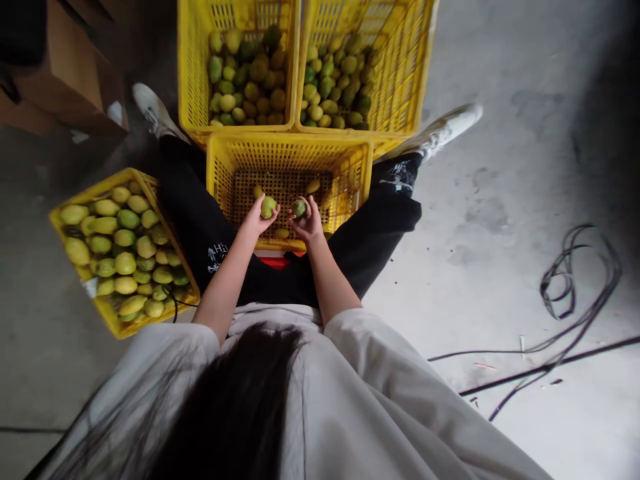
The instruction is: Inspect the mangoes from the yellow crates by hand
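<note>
Between my legs sits a yellow basket (290,143) with a few fruits on its dark mesh bottom. Over it, my left hand (257,217) is wrapped round a yellow-green fruit (268,207). Just to the right, my right hand (311,223) holds a darker green fruit (299,209) in its fingers. The two hands are close together but apart. One loose yellowish fruit (313,186) lies in the basket beyond my right hand, and another (281,234) lies near the basket's close side.
Two larger yellow crates, left (193,73) and right (417,73), hold many green and yellow fruits beyond the basket. A full yellow crate (113,325) stands at the left. Cardboard boxes (75,60) are at the upper left; black cables (595,320) lie on the floor at right.
</note>
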A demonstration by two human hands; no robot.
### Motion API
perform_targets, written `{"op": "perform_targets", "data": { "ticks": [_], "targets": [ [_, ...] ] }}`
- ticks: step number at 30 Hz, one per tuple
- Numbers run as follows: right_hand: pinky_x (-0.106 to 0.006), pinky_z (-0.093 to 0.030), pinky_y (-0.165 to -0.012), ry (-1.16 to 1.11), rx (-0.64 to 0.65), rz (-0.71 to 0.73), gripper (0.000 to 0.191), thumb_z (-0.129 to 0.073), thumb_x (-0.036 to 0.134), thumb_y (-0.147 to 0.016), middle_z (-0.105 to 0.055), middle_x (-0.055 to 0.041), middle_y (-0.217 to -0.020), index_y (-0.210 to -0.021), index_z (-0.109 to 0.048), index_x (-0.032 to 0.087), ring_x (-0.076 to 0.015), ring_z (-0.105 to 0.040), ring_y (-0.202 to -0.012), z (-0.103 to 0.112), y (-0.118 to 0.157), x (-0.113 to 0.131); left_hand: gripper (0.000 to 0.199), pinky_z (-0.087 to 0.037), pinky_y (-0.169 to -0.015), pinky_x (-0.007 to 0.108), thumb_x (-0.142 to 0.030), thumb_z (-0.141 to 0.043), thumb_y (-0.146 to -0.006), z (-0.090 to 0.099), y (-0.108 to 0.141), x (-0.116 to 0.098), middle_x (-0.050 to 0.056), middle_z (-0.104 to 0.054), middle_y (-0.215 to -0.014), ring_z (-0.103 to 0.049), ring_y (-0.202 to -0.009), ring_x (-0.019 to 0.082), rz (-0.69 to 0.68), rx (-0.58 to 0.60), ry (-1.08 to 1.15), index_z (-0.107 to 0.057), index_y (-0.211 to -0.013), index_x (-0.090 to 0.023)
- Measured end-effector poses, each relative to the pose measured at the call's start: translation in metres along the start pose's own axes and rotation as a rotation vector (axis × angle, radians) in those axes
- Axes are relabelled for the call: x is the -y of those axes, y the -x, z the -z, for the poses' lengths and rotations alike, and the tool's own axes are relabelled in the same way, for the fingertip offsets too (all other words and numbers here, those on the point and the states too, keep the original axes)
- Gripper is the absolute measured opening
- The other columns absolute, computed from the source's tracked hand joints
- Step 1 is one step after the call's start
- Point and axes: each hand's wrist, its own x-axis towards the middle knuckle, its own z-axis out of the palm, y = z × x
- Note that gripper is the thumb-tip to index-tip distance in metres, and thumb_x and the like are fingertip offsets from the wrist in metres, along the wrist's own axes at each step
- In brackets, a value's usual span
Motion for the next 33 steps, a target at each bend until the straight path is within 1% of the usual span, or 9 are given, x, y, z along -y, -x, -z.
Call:
{"op": "perform_targets", "data": {
  "ticks": [5, 9, 11, 14, 18, 23, 27, 30, 33],
  "targets": [
    [-0.018, -0.053, -0.054, 0.022, 0.042, 0.040, 0.007, -0.068, 0.033, -0.099, -0.069, 0.0058, -0.077, -0.103, -0.064, 0.030, -0.0122, -0.067, -0.064, 0.004, 0.009, 0.002, 0.026, -0.052, -0.056, 0.019, -0.031, -0.052, -0.110, 0.011, 0.018, 0.004, 0.005, -0.072, -0.081, -0.072, -0.073, 0.017, -0.041, 0.042, -0.102, -0.073, -0.119, -0.020],
    [-0.021, -0.059, -0.063, 0.032, 0.110, 0.053, 0.013, -0.069, 0.028, -0.093, -0.078, 0.0039, -0.093, -0.104, -0.063, 0.029, -0.0132, -0.074, -0.078, 0.004, 0.006, 0.003, 0.023, -0.049, -0.055, 0.019, -0.028, -0.063, -0.105, 0.014, 0.018, 0.005, 0.005, -0.075, -0.083, -0.073, -0.072, 0.016, -0.073, 0.082, -0.140, -0.075, -0.123, -0.021],
    [-0.023, -0.061, -0.067, 0.027, 0.109, 0.076, 0.020, -0.067, 0.027, -0.092, -0.078, 0.0046, -0.092, -0.112, -0.066, 0.031, -0.0151, -0.076, -0.084, 0.002, 0.007, 0.004, 0.021, -0.045, -0.052, 0.019, -0.032, -0.071, -0.102, 0.013, 0.012, 0.004, 0.003, -0.075, -0.083, -0.069, -0.066, 0.013, -0.107, 0.079, -0.147, -0.076, -0.120, -0.022],
    [-0.023, -0.059, -0.064, 0.036, 0.054, 0.096, 0.028, -0.066, 0.027, -0.094, -0.073, 0.0062, -0.082, -0.121, -0.068, 0.032, -0.0155, -0.074, -0.079, -0.003, 0.011, 0.004, 0.022, -0.043, -0.051, 0.020, -0.039, -0.076, -0.100, 0.014, 0.004, 0.002, 0.003, -0.074, -0.083, -0.061, -0.058, 0.009, -0.165, 0.064, -0.139, -0.077, -0.115, -0.024],
    [-0.018, -0.050, -0.052, 0.039, -0.066, 0.061, 0.009, -0.058, 0.027, -0.106, -0.069, 0.0061, -0.076, -0.106, -0.067, 0.028, -0.0123, -0.068, -0.066, -0.009, 0.011, 0.002, 0.028, -0.047, -0.052, 0.022, -0.050, -0.071, -0.101, 0.018, -0.004, 0.001, 0.004, -0.075, -0.085, -0.059, -0.057, 0.011, -0.191, 0.089, -0.132, -0.078, -0.115, -0.026],
    [-0.017, -0.043, -0.044, 0.064, -0.065, -0.008, 0.025, -0.060, 0.042, -0.110, -0.074, 0.0016, -0.082, -0.093, -0.063, 0.024, -0.0104, -0.066, -0.062, -0.011, 0.006, 0.000, 0.045, -0.052, -0.055, 0.025, -0.062, -0.067, -0.101, 0.020, -0.007, 0.003, 0.005, -0.067, -0.072, -0.066, -0.064, 0.017, -0.085, 0.071, -0.137, -0.076, -0.118, -0.021],
    [-0.017, -0.038, -0.041, 0.067, -0.068, 0.035, 0.028, -0.052, 0.036, -0.114, -0.069, 0.0031, -0.072, -0.090, -0.062, 0.023, -0.0112, -0.067, -0.062, -0.012, 0.007, -0.002, 0.036, -0.051, -0.056, 0.021, -0.052, -0.072, -0.102, 0.015, -0.008, 0.006, 0.005, -0.069, -0.076, -0.068, -0.067, 0.015, -0.077, 0.067, -0.137, -0.076, -0.118, -0.020],
    [-0.017, -0.042, -0.045, 0.060, -0.104, 0.097, 0.014, -0.059, 0.021, -0.107, -0.066, 0.0065, -0.068, -0.094, -0.064, 0.025, -0.0109, -0.066, -0.060, -0.011, 0.005, -0.003, 0.027, -0.049, -0.055, 0.019, -0.043, -0.071, -0.102, 0.014, -0.008, 0.007, 0.002, -0.072, -0.081, -0.067, -0.064, 0.012, -0.142, 0.100, -0.154, -0.076, -0.122, -0.025],
    [-0.019, -0.048, -0.050, 0.033, -0.094, 0.085, 0.011, -0.064, 0.023, -0.104, -0.071, 0.0044, -0.073, -0.093, -0.063, 0.025, -0.0135, -0.071, -0.068, -0.008, 0.002, -0.002, 0.026, -0.048, -0.054, 0.020, -0.041, -0.066, -0.104, 0.015, -0.009, 0.007, 0.001, -0.071, -0.078, -0.066, -0.062, 0.013, -0.160, 0.119, -0.159, -0.076, -0.123, -0.025]
  ]
}}
